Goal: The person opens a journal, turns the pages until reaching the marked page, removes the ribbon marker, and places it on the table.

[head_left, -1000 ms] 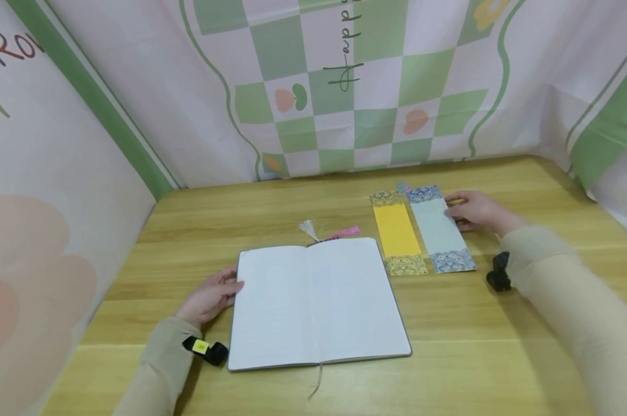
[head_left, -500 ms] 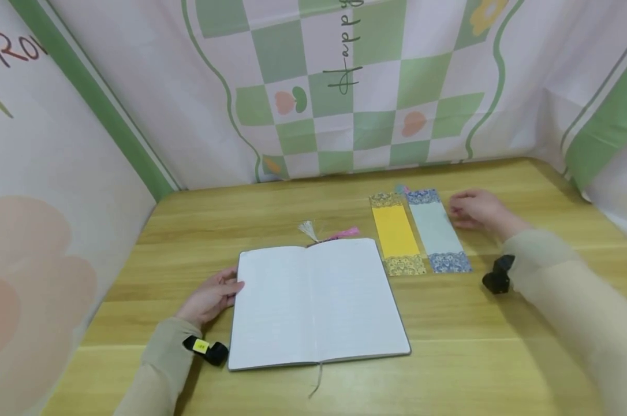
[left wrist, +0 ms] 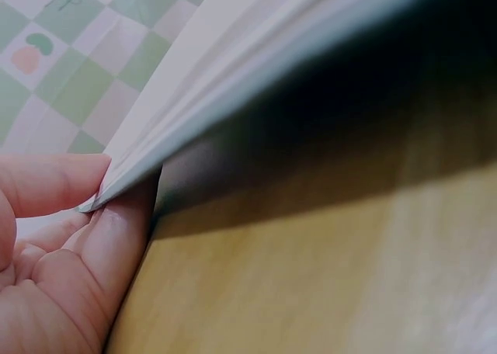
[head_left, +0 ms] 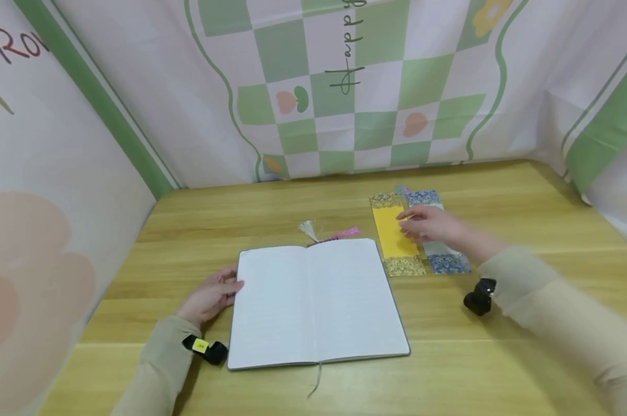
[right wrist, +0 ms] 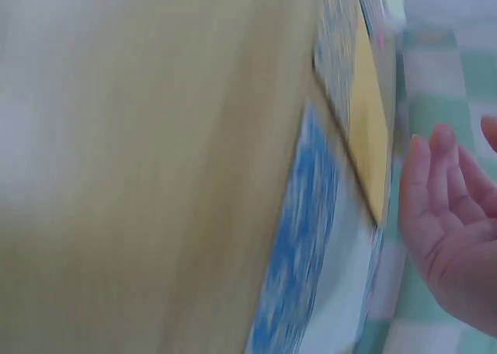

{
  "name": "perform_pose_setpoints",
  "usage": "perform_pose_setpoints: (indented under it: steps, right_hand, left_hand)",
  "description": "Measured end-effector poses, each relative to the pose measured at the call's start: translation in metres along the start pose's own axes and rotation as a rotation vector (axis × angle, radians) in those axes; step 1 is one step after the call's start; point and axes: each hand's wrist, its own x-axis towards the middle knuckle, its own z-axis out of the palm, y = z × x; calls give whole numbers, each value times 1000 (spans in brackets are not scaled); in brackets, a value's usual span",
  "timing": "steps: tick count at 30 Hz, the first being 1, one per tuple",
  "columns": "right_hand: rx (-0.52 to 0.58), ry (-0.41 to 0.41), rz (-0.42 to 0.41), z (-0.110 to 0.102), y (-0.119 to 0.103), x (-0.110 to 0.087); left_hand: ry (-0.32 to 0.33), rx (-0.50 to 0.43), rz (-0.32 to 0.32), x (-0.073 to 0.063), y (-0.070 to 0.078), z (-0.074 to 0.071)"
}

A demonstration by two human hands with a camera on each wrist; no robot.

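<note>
An open notebook (head_left: 272,306) with pale pages lies on the table, its grey ribbon (head_left: 317,382) trailing from the bottom. My left hand (head_left: 209,297) grips its left edge; in the left wrist view the thumb is on top and the fingers (left wrist: 116,237) are underneath, the edge slightly off the table. To the right lie a yellow bookmark (head_left: 386,234) and a pale blue bookmark (head_left: 450,264), both with lace-patterned ends. Over these two hovers my right hand (head_left: 433,225), fingers loosely bent and holding nothing; it hides part of the pale blue one.
White (head_left: 308,230) and pink tassels (head_left: 346,232) stick out above the notebook's spine. A small pink and teal piece (head_left: 403,189) shows behind the bookmarks. The wooden table (head_left: 204,225) meets a checkered cloth backdrop (head_left: 334,133) at the back.
My right hand has left the right edge of the pale blue bookmark and moved left, over both bookmarks. The left hand stays on the notebook's edge.
</note>
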Motion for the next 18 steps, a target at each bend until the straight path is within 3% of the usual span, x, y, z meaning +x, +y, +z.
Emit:
perform_pose_setpoints:
  steps: [7,11,18]
  right_hand:
    - [-252,-64,-148,46,-27,0]
    - [-342,-82,-220,66,-39,3]
    - [-422,-126,-218,84,-46,14]
  left_hand:
    - [4,8,11,1,0,1]
    - [8,9,12,1,1,1]
    - [17,10,3,-1,1,0]
